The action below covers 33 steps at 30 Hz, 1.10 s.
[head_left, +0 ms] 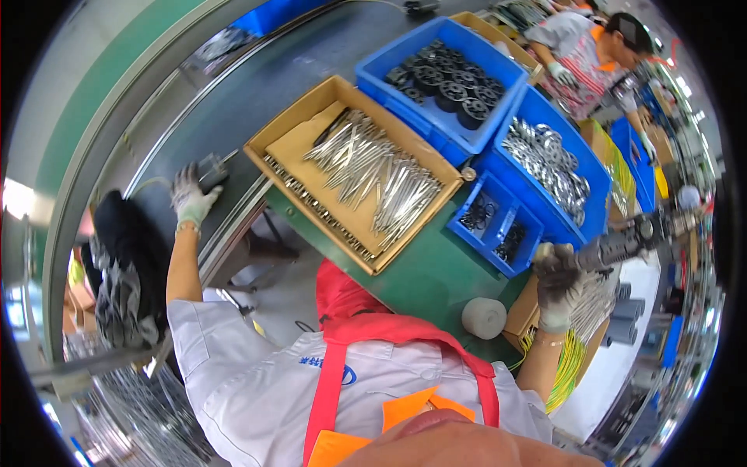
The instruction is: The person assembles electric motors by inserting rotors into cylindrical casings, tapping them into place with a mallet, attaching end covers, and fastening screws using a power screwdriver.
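My left hand, in a pale work glove, is over the dark conveyor belt with its thumb and fingers apart. A small grey motor with a thin shaft and a cable lies right beside the thumb and forefinger; whether they touch it is hard to tell. On the right, my right hand, in a glove with darkened fingers, is closed around the near end of a dark cylindrical power tool. Its fingertips are partly hidden. Between my hands, a cardboard tray holds many thin metal rods and a row of small metal parts.
Blue bins hold black wheel-like parts, metal rings and small black pieces. A white roll stands on the green table. Yellow-green wires hang beside a carton at right. A gloved co-worker works at the far right.
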Tool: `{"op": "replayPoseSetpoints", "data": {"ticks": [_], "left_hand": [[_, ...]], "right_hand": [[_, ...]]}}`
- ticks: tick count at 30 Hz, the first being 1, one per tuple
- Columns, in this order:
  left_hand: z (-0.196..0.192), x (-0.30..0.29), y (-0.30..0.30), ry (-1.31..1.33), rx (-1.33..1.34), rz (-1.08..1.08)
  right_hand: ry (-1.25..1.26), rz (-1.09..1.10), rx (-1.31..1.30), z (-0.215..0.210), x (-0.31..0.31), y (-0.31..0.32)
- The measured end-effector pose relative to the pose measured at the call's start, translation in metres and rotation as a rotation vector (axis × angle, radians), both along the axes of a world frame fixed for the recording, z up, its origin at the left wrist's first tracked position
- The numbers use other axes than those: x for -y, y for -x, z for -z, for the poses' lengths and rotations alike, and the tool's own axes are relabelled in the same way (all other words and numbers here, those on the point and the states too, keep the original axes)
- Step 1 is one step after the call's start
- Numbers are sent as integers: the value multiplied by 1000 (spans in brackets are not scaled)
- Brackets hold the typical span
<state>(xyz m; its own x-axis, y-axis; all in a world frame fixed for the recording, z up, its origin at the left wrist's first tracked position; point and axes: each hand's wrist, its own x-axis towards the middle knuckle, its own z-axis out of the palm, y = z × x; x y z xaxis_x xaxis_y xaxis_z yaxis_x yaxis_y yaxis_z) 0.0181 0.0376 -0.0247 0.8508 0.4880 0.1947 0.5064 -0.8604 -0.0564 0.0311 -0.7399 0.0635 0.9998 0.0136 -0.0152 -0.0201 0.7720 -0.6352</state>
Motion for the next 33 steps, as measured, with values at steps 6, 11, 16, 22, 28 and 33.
{"op": "replayPoseSetpoints", "data": {"ticks": [6, 11, 16, 22, 28, 33], "left_hand": [[23, -35, -33, -107, -48, -124], [-8, -10, -61, -20, -145, -241], [4, -17, -65, -42, -151, -299], [-4, 12, -102, 63, -179, -295], [-4, -20, -64, 456, 497, -166], [-68, 183, -134, 978, 847, 412]], "right_hand": [[817, 125, 52, -39, -6, -77], [1800, 176, 74, -8, 29, -214], [2529, -412, 11, 29, 17, -287], [2629, 54, -13, 78, 70, -305], [1730, -859, 557, 0, 50, -316], [2686, -500, 63, 97, 81, -327]]}}
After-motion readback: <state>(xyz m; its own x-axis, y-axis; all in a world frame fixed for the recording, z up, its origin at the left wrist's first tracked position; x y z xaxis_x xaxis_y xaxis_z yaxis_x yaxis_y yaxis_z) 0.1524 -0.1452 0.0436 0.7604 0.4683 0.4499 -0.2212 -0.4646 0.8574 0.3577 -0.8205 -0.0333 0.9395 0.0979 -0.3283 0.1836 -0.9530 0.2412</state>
